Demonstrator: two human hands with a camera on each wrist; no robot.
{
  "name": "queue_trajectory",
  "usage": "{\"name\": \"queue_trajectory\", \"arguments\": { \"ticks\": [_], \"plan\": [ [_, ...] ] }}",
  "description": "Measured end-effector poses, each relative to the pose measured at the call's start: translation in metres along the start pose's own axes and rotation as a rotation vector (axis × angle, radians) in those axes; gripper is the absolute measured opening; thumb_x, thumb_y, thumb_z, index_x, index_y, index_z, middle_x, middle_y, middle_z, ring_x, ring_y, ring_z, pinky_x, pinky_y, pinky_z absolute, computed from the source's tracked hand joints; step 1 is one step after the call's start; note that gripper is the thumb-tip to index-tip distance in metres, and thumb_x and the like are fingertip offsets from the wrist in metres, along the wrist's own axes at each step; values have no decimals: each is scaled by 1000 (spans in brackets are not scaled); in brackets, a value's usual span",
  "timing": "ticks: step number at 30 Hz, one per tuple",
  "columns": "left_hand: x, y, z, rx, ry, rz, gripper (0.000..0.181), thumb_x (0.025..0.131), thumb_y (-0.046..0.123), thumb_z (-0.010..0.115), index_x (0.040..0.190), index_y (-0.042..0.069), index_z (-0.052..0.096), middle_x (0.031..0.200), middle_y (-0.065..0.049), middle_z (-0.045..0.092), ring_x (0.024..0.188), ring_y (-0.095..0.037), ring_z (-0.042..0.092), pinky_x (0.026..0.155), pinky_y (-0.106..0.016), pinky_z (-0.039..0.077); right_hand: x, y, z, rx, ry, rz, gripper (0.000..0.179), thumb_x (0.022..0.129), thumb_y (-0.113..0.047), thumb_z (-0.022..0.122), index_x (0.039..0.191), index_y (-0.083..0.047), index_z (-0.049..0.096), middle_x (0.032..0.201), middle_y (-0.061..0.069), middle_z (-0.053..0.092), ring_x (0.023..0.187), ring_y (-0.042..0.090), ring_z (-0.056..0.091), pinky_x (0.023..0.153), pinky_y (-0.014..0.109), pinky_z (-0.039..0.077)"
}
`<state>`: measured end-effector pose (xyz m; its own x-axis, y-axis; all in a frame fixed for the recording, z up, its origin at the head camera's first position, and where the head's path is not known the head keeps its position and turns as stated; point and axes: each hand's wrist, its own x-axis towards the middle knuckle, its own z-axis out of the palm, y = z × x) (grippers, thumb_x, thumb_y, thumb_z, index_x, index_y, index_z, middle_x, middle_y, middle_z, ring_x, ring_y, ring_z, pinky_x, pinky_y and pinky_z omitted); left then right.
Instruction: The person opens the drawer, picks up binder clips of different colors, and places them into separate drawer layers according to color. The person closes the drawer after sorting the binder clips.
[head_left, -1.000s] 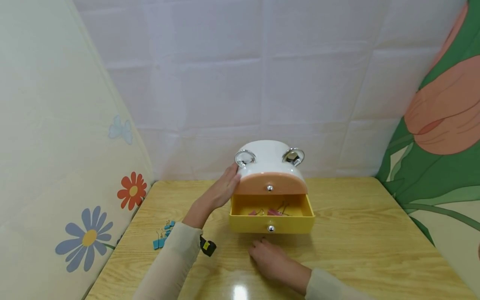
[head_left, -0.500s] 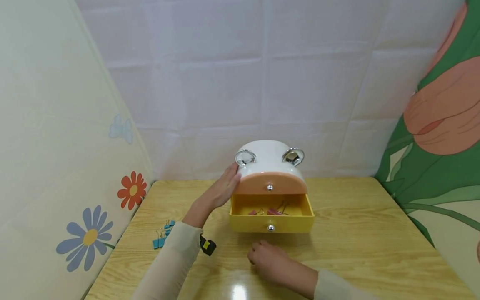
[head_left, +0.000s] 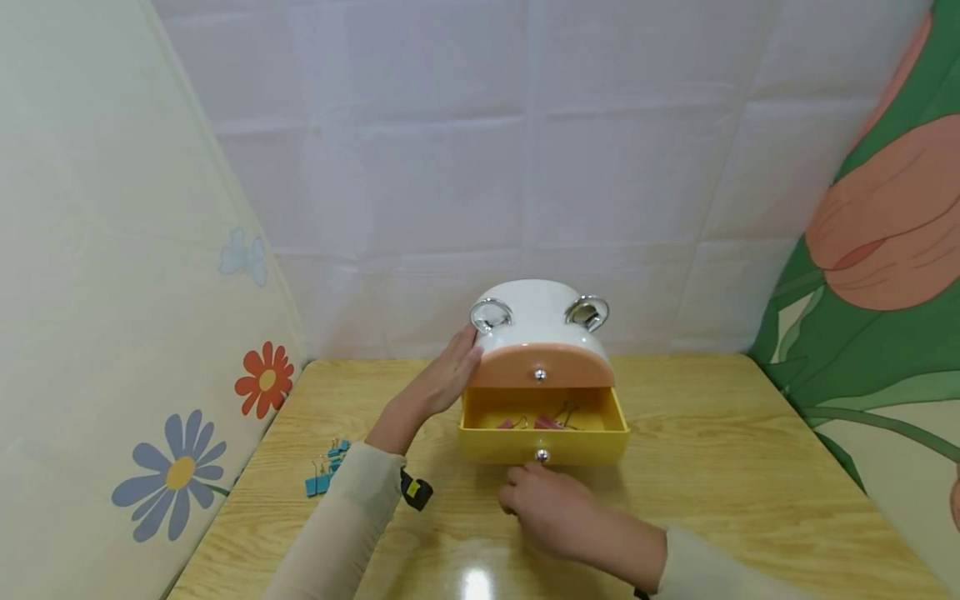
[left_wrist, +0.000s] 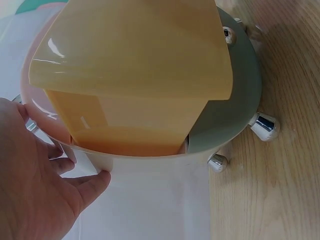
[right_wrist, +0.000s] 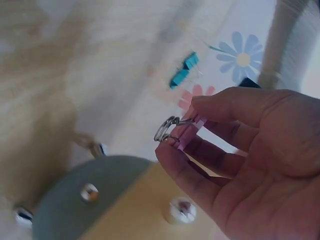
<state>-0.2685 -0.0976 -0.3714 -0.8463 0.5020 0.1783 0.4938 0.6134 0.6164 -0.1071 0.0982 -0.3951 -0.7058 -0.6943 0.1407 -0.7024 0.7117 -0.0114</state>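
Observation:
A rounded white drawer box (head_left: pixel 534 304) stands on the table; its upper drawer front (head_left: pixel 510 367) is orange. Below that, a yellow drawer (head_left: pixel 487 448) is pulled out with pink binder clips (head_left: pixel 550 423) inside. My left hand (head_left: pixel 444 379) rests against the box's left side, fingers laid along the wall in the left wrist view. Just in front of the yellow drawer is my right hand (head_left: pixel 555 510). Between thumb and fingers it pinches a pink binder clip (right_wrist: pixel 188 134) with silver wire handles, seen in the right wrist view and hidden in the head view.
Several blue binder clips (head_left: pixel 318 485) lie on the wooden table (head_left: pixel 720 467) at the left, beside the left sleeve. Two ring-shaped silver ornaments (head_left: pixel 587 312) stick up from the box top. Silver feet (left_wrist: pixel 265 127) hold the box up. A white sheet (head_left: pixel 637 167) hangs behind.
My right hand has risen and moved towards the yellow drawer's front, now right below its knob. The left hand, the box and the drawer have stayed where they were.

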Motion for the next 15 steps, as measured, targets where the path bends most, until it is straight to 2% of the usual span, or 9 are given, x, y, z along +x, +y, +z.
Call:
{"name": "queue_trajectory", "arguments": {
  "ticks": [6, 9, 15],
  "plan": [
    [1, 0, -1, -10, -2, -8, 64, 110, 44, 18, 164, 14, 3, 168, -11, 15, 154, -24, 17, 125, -44, 17, 4, 11, -30, 68, 14, -21, 19, 81, -4, 75, 78, -19, 64, 80, -7, 54, 74, 11, 52, 64, 24, 48],
    [1, 0, 0, -14, 1, -12, 65, 110, 45, 19, 164, 14, 3, 168, -11, 16, 154, -25, 18, 125, -45, 17, 7, 19, -45, 93, 11, -6, 19, 84, -6, 76, 79, -19, 63, 82, -7, 55, 76, 10, 53, 69, 27, 51],
    [1, 0, 0, -12, 3, -5, 64, 110, 44, 19, 164, 14, 2, 168, -11, 15, 154, -25, 16, 125, -44, 16, 11, 38, -66, 118, 27, 16, 15, 84, -4, 74, 83, -17, 67, 84, -6, 58, 77, 13, 52, 68, 28, 50]
  ]
}}
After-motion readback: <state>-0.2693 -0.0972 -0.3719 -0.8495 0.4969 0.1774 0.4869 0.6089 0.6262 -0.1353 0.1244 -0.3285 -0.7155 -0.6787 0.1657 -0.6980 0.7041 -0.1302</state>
